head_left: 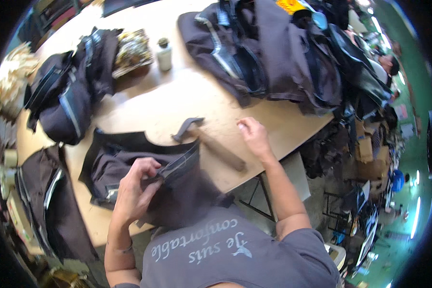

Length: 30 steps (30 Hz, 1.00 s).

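My left hand (138, 188) pinches the edge of a dark fabric bag piece (181, 194) between thumb and fingers. The piece lies at the table's near edge and partly hangs toward my body. Stiff black trim borders its open far side, and a pale line runs along the rim beside my fingers. A hammer (222, 150) with a wooden handle rests just beyond the piece, its metal head pointing away. Right of the hammer, my right hand (255, 138) hovers over the table, thumb and fingertips pressed together; whatever they may hold is too small to make out.
More dark fabric pieces with zippers (74, 91) are heaped at the left; a larger pile (283, 57) covers the far right. A small white bottle (164, 55) stands by a box of small bits (133, 50). Cardboard boxes (373, 161) sit beyond the table (144, 108).
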Each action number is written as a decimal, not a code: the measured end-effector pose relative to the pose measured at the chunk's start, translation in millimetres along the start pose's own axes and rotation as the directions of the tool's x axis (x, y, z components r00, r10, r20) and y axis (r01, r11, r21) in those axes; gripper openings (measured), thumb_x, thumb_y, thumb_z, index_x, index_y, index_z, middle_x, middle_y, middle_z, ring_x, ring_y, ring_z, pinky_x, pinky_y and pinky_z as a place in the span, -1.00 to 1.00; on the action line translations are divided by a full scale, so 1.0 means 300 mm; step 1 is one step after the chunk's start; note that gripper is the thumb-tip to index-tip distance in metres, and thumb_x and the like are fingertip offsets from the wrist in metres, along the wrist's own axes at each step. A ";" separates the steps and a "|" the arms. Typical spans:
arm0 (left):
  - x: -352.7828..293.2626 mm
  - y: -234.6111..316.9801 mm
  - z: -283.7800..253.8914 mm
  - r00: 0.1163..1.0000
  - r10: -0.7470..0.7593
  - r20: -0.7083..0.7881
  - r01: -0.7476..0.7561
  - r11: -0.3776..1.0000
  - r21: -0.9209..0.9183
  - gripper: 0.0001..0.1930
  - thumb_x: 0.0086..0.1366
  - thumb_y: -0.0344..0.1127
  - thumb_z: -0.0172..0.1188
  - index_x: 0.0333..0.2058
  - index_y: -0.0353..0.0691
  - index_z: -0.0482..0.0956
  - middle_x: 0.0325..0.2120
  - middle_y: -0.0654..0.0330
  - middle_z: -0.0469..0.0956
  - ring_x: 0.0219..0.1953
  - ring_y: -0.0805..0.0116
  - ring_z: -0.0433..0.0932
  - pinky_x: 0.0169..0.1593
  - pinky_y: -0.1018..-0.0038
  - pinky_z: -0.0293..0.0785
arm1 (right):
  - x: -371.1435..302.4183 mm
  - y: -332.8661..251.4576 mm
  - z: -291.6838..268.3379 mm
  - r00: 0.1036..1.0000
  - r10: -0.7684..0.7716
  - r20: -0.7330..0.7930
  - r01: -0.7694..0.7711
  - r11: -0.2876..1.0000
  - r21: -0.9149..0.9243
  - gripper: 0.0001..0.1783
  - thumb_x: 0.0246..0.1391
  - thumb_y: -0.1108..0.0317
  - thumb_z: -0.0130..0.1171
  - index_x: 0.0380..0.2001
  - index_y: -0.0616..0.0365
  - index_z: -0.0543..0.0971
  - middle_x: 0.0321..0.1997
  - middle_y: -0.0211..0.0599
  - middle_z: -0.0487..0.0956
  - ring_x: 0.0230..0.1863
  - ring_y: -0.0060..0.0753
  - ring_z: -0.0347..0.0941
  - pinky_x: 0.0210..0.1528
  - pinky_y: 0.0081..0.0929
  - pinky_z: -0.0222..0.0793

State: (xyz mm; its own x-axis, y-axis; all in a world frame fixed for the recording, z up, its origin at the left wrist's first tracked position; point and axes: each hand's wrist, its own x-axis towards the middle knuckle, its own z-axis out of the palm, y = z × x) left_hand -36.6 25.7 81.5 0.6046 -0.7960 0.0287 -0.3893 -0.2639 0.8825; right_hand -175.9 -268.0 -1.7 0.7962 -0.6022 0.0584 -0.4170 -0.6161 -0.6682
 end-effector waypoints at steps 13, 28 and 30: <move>0.042 -0.019 0.012 0.960 0.253 0.118 -0.259 0.965 0.037 -0.81 0.00 -0.61 0.12 -0.37 -0.26 0.44 -0.29 0.09 0.53 -0.25 0.12 0.53 -0.21 0.41 0.44 | -0.030 0.039 0.009 0.955 0.224 0.196 -0.290 0.850 0.440 -0.76 0.04 0.37 0.07 -0.21 0.21 0.37 -0.40 -0.28 0.47 -0.43 -0.40 0.47 -0.46 -0.50 0.42; 0.012 -0.043 -0.004 0.985 0.128 0.118 -0.105 0.977 -0.185 -0.41 -0.09 -0.60 0.19 0.03 -0.25 0.39 -0.07 0.09 0.40 0.02 0.22 0.35 0.02 0.42 0.30 | -0.048 -0.413 0.027 0.727 -0.223 0.650 -0.025 0.937 0.350 -0.60 0.06 0.03 0.03 -0.25 0.16 0.45 -0.39 -0.10 0.54 -0.32 -0.11 0.47 -0.25 -0.32 0.31; 0.015 -0.036 -0.001 0.985 0.136 0.109 -0.115 0.978 -0.176 -0.44 -0.05 -0.59 0.17 0.02 -0.25 0.38 -0.05 0.06 0.39 0.00 0.17 0.38 0.00 0.41 0.33 | -0.036 -0.433 0.035 0.711 -0.216 0.669 -0.032 0.940 0.338 -0.60 0.03 0.03 0.05 -0.27 0.17 0.45 -0.39 -0.12 0.54 -0.32 -0.11 0.48 -0.27 -0.33 0.32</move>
State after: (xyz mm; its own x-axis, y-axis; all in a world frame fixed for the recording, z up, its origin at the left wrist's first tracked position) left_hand -29.5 25.4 72.2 0.4663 -0.8793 0.0969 -0.3279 -0.0701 0.9421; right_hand -125.7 -176.1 76.8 0.9497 0.0443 -0.3101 -0.2697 -0.3881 -0.8813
